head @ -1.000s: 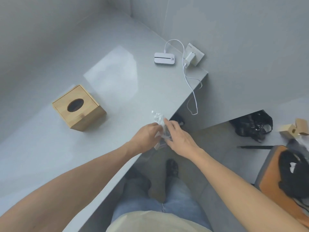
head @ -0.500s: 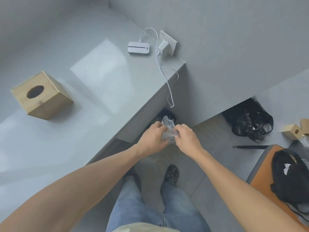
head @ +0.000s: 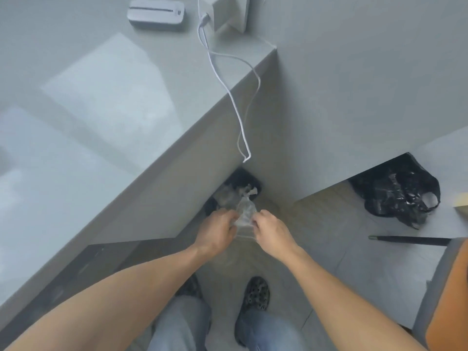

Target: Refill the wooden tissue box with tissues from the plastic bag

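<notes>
A crumpled clear plastic bag is pinched between both my hands, held over the floor just past the counter's edge. My left hand grips its left side and my right hand grips its right side. The bag looks empty and scrunched; I cannot see tissues in it. The wooden tissue box is out of view.
The grey counter fills the left. A white device and a charger with a white cable hanging over the edge sit at its far end. A dark bin stands under the counter, a black bag to the right.
The view has swung right and down, so the wooden box has left the frame. My hands with the bag have moved off the counter edge to above the floor near the bin.
</notes>
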